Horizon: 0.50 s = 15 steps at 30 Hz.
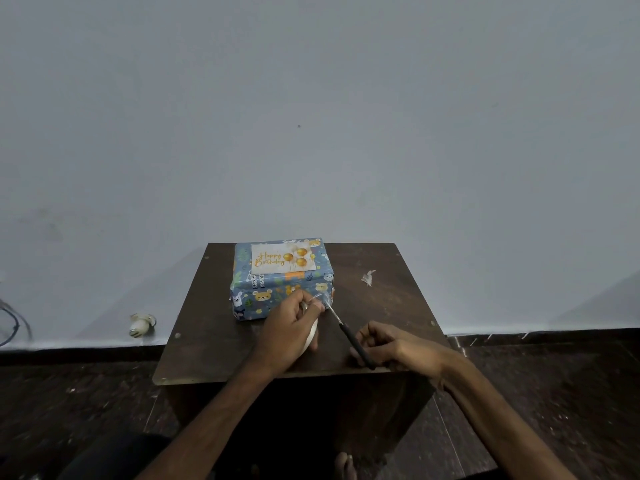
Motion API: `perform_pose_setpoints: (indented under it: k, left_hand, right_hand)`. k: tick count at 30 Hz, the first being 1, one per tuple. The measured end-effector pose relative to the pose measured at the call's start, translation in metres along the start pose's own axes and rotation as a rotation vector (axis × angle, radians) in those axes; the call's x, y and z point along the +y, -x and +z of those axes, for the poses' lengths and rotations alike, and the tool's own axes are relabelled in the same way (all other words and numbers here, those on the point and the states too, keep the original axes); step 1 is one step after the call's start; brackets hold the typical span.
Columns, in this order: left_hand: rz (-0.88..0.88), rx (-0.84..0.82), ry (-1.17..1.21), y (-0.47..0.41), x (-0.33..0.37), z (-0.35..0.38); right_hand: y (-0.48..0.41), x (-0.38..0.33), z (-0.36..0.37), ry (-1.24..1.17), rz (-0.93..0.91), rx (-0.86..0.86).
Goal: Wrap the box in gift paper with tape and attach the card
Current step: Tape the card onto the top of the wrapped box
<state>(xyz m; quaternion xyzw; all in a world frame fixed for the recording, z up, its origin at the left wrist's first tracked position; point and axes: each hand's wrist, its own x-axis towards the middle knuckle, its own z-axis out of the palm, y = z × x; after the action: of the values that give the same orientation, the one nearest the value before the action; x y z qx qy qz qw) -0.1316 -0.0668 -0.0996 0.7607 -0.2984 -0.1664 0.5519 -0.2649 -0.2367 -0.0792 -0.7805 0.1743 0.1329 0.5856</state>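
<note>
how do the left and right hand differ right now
The left hand grips the white tape roll; the right hand grips the black-handled scissors. The left hand is up by the wrapped box; the right hand sits back near the table's front edge. Both are curled round a tool.

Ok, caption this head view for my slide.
Left hand holds a white tape roll by the blue animal-print wrapped box with white birthday card; right hand holds black-handled scissors at the tape.
</note>
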Motion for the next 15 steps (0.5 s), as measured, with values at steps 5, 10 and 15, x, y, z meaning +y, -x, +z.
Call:
perform_pose_setpoints:
  k: [5, 10, 15]
  left_hand:
    - [0.009, -0.006, -0.024, 0.001, 0.002, 0.002]
    - [0.009, -0.021, -0.05, 0.0, 0.001, 0.0]
    - [0.013, -0.035, -0.076, -0.002, -0.001, -0.002]
  right_hand:
    - [-0.006, -0.004, 0.009, 0.003, -0.034, 0.037]
    - [-0.013, -0.002, 0.012, 0.016, -0.073, 0.092]
    - [-0.018, 0.0, 0.013, -0.014, -0.111, 0.125]
